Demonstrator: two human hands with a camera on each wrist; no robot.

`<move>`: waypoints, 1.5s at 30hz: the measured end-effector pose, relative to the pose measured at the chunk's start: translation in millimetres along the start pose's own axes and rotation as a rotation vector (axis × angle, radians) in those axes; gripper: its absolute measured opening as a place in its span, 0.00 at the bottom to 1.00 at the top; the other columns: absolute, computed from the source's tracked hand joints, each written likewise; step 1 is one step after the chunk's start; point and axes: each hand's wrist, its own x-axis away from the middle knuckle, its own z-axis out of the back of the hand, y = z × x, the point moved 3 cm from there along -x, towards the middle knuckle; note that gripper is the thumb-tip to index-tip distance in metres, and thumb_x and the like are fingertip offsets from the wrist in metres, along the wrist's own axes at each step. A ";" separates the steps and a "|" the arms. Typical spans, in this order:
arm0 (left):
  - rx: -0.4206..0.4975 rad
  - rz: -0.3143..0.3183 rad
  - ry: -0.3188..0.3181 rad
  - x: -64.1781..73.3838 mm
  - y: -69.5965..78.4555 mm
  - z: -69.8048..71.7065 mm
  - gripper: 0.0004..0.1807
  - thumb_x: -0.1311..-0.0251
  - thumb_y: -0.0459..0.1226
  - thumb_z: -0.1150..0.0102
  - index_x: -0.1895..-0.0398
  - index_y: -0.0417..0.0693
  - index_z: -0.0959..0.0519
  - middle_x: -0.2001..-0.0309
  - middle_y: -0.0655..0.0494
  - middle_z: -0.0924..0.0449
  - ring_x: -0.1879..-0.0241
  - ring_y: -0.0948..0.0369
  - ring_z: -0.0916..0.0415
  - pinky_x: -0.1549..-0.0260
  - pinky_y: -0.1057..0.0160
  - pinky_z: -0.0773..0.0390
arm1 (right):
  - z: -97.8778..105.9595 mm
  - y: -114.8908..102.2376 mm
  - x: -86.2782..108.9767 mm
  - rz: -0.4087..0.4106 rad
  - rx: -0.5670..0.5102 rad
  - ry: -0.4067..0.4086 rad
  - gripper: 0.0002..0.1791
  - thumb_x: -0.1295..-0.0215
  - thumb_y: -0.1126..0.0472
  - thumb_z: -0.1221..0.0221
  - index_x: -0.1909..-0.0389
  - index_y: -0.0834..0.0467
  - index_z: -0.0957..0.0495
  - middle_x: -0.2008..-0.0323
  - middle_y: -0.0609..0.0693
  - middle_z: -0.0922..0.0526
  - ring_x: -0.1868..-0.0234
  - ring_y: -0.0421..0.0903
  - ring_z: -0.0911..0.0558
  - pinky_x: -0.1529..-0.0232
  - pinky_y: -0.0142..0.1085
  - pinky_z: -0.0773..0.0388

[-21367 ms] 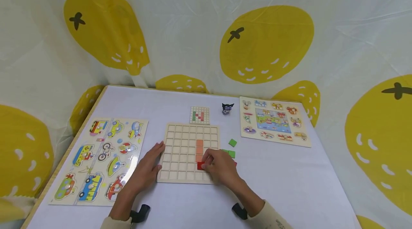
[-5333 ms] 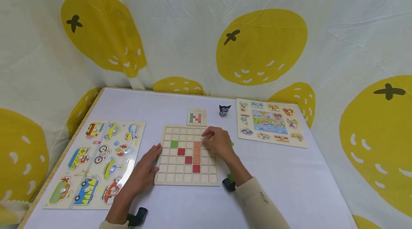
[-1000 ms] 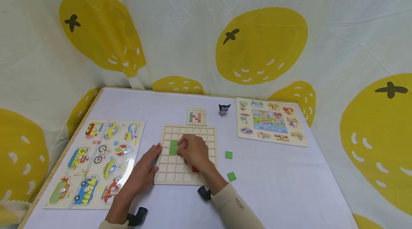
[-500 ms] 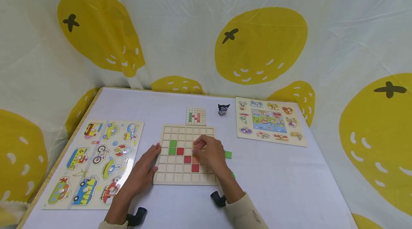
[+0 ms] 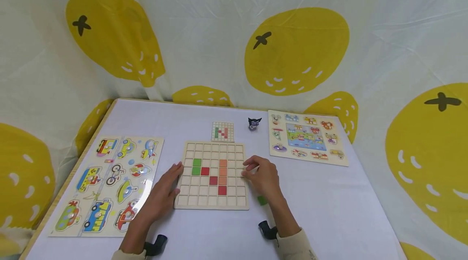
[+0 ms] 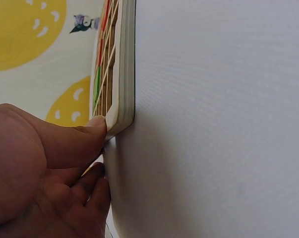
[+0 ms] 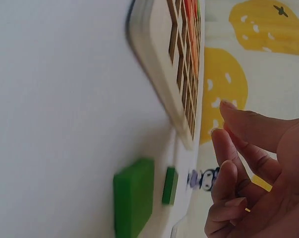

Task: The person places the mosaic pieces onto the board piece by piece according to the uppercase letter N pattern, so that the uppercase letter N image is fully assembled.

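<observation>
My left hand (image 5: 164, 191) rests along the left edge of the wooden grid board (image 5: 199, 201), its thumb (image 6: 77, 144) touching the board's side in the left wrist view. The board bears two green tiles (image 5: 196, 166), several red tiles (image 5: 222, 190) in a diagonal and a column of orange tiles (image 5: 223, 172). My right hand (image 5: 264, 178) is at the board's right edge with loosely bent fingers and nothing between them. Below it, a green tile (image 7: 135, 198) lies on the table, with another green tile (image 7: 170, 186) farther off; the hand hides that one in the head view.
A small pattern card (image 5: 222, 131) lies behind the board, with a dark-eared figurine (image 5: 254, 123) to its right. A vehicle puzzle (image 5: 122, 162) lies at the left, and another picture puzzle (image 5: 307, 138) at the back right. A patterned cloth (image 5: 208, 28) hangs behind the table.
My right hand has moved right from over the green tiles to the board's edge. Since the oldest frame, the red diagonal and two green tiles have come onto the board. The left hand stays put.
</observation>
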 end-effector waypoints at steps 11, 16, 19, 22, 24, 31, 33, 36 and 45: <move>0.006 0.003 -0.005 -0.3 0.2 0.2 0.41 0.33 0.21 0.41 0.17 0.41 0.40 0.15 0.46 0.45 0.15 0.42 0.50 0.19 0.35 0.46 | 25.1 29.7 -2.0 -0.025 0.079 0.016 0.16 0.44 0.63 0.22 0.55 0.49 0.12 0.55 0.49 0.11 0.61 0.48 0.23 0.59 0.38 0.30; 0.002 -0.003 0.000 -0.1 -0.5 -0.4 0.41 0.34 0.20 0.41 0.17 0.40 0.39 0.15 0.45 0.44 0.15 0.41 0.49 0.20 0.35 0.46 | 31.2 37.2 -4.4 -0.036 0.101 0.006 0.17 0.45 0.63 0.22 0.54 0.50 0.11 0.52 0.50 0.11 0.60 0.49 0.22 0.58 0.39 0.29; 0.003 0.002 -0.005 -0.4 -1.5 -1.4 0.41 0.34 0.21 0.41 0.17 0.40 0.39 0.15 0.45 0.44 0.15 0.40 0.50 0.20 0.35 0.45 | 31.8 41.0 -5.0 -0.055 0.108 -0.011 0.17 0.46 0.64 0.22 0.55 0.50 0.11 0.54 0.50 0.11 0.61 0.49 0.22 0.59 0.39 0.30; 0.011 0.008 -0.009 -0.6 -1.8 -1.7 0.41 0.34 0.21 0.41 0.17 0.40 0.40 0.15 0.45 0.45 0.15 0.41 0.50 0.19 0.36 0.46 | 30.5 43.2 -4.7 -0.068 0.120 -0.033 0.16 0.46 0.65 0.22 0.57 0.50 0.11 0.55 0.50 0.12 0.61 0.48 0.23 0.59 0.39 0.31; 0.013 0.009 -0.009 -0.8 -2.1 -1.6 0.41 0.34 0.21 0.41 0.17 0.40 0.40 0.15 0.46 0.45 0.15 0.41 0.50 0.19 0.36 0.46 | 28.7 43.5 -4.5 -0.068 0.130 -0.045 0.15 0.46 0.66 0.23 0.57 0.51 0.10 0.55 0.50 0.12 0.60 0.49 0.23 0.59 0.39 0.31; 0.011 0.008 -0.007 -0.8 -2.1 -1.5 0.41 0.33 0.21 0.41 0.17 0.41 0.40 0.14 0.46 0.45 0.15 0.42 0.50 0.19 0.36 0.46 | 22.9 39.6 -3.4 -0.054 0.164 -0.047 0.13 0.46 0.66 0.23 0.59 0.52 0.10 0.58 0.51 0.13 0.54 0.51 0.20 0.52 0.45 0.26; 0.012 0.007 -0.006 -0.9 -1.9 -1.4 0.41 0.33 0.21 0.41 0.17 0.41 0.40 0.14 0.47 0.45 0.15 0.42 0.50 0.19 0.36 0.46 | 22.2 38.5 -3.5 -0.056 0.176 -0.048 0.12 0.46 0.66 0.23 0.61 0.52 0.11 0.59 0.50 0.14 0.53 0.51 0.20 0.52 0.46 0.25; 0.014 0.004 -0.004 -0.9 -1.5 -1.0 0.41 0.33 0.21 0.41 0.17 0.41 0.40 0.14 0.47 0.45 0.15 0.42 0.50 0.19 0.36 0.46 | 21.8 37.4 -4.2 -0.069 0.190 -0.050 0.11 0.47 0.65 0.22 0.64 0.51 0.11 0.61 0.49 0.14 0.56 0.51 0.20 0.56 0.44 0.26; 0.018 -0.001 0.000 0.0 -0.5 0.3 0.41 0.34 0.20 0.41 0.17 0.40 0.39 0.15 0.46 0.44 0.15 0.42 0.49 0.19 0.37 0.46 | 21.6 31.9 -3.1 -0.071 0.170 -0.066 0.11 0.47 0.64 0.22 0.67 0.49 0.13 0.72 0.46 0.18 0.67 0.47 0.23 0.69 0.37 0.33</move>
